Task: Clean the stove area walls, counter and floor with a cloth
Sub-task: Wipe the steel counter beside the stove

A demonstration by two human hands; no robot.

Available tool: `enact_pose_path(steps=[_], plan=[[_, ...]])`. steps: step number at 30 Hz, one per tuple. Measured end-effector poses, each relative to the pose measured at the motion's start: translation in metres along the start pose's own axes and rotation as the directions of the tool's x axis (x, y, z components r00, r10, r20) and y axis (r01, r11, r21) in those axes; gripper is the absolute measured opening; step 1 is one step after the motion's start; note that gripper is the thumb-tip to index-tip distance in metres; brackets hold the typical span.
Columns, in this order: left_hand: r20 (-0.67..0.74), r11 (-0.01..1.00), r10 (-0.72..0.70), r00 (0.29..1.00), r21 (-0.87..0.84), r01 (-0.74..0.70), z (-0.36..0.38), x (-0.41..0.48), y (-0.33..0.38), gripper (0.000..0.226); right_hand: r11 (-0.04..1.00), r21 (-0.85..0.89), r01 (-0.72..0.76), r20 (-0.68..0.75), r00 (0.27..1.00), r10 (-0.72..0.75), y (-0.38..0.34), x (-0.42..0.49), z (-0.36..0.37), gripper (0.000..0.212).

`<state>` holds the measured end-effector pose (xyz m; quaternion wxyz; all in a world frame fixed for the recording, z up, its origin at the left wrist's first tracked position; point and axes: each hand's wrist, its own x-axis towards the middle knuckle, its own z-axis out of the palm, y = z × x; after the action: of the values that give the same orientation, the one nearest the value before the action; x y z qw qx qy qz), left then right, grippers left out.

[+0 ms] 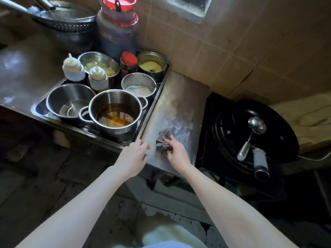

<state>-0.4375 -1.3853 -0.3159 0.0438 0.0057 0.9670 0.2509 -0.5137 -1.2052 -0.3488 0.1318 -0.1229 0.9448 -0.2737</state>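
Right hand (176, 153) clamped on the grey cloth (162, 140), pressing it flat to the steel bench (180, 97); left hand (133, 159) holds nothing, fingers loosely curled at the bench's front edge, just left of the cloth. Pale streaky film lies on the bench just beyond the cloth; judged step: wiping the bench. Advice: overlapping strokes toward the tiled wall (223, 47); keep clear of the pot of oil (115, 114) left of the cloth and the wok (250, 133) to its right.
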Motion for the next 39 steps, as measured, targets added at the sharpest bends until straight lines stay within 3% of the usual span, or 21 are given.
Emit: enact_pose_path(steps=[7, 14, 22, 29, 39], plan=[[0.073, 0.979, 0.151, 0.986, 0.129, -0.159, 0.024, 0.018, 0.035, 0.023, 0.989, -0.148, 0.018, -0.087, 0.996, -0.031, 0.032, -0.05, -0.016, 0.044], [0.218, 0.919, 0.195, 0.956, 0.301, -0.256, 0.052, 0.034, 0.078, 0.024, 0.965, -0.23, -0.127, -0.105, 0.989, 0.105, 0.12, -0.116, -0.04, 0.049], [0.31, 0.831, 0.388, 0.868, 0.29, -0.475, 0.112, 0.033, 0.183, 0.035, 0.935, -0.137, -0.328, -0.214, 0.931, 0.295, 0.217, -0.192, -0.089, 0.054], [0.433, 0.696, 0.53, 0.729, 0.268, -0.666, 0.173, 0.022, 0.285, 0.04, 0.88, -0.116, -0.46, -0.346, 0.849, 0.399, 0.293, -0.271, -0.126, 0.05], [0.517, 0.428, 0.678, 0.522, 0.3, -0.853, 0.252, 0.003, 0.438, 0.04, 0.706, 0.022, -0.707, -0.454, 0.623, 0.638, 0.378, -0.399, -0.159, 0.05]])
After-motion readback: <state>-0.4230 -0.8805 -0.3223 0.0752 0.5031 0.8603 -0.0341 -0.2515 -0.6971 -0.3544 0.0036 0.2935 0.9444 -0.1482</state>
